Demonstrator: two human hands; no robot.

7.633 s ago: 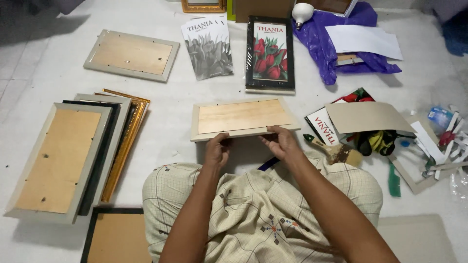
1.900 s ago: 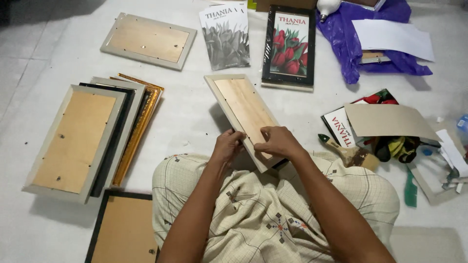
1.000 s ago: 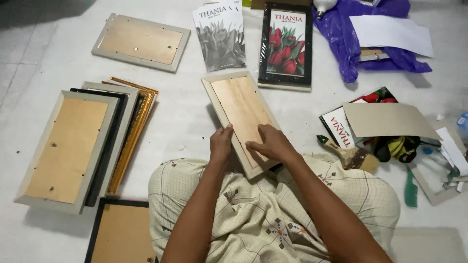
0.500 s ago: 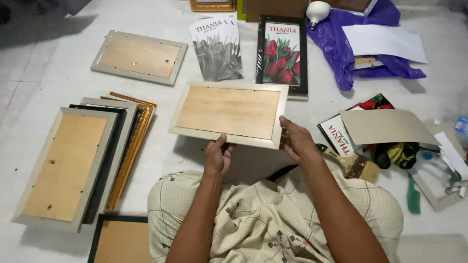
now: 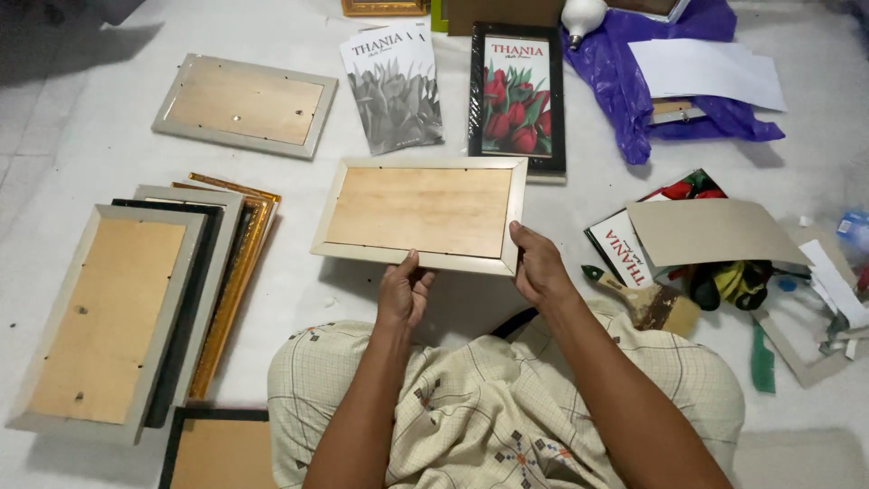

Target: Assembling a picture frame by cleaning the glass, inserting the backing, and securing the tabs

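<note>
I see a pale cream picture frame with a tan wooden backing board [image 5: 421,213]. Near it stands a black-framed print of red tulips on green [image 5: 516,100], and beside that a grey-and-white flower print [image 5: 394,91]. A crumpled violet plastic bag [image 5: 625,77] holds white paper sheets [image 5: 706,72]. My lap wears beige cloth with thin dark checks [image 5: 507,407]. One gold-toned frame edge [image 5: 237,263] glints.

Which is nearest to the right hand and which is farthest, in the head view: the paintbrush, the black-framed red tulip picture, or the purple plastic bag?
From the right hand:
1. Wooden-handled paintbrush, just to its right on the floor.
2. Black-framed red tulip picture, up ahead of the hand.
3. Purple plastic bag, farthest, at the upper right.
</note>
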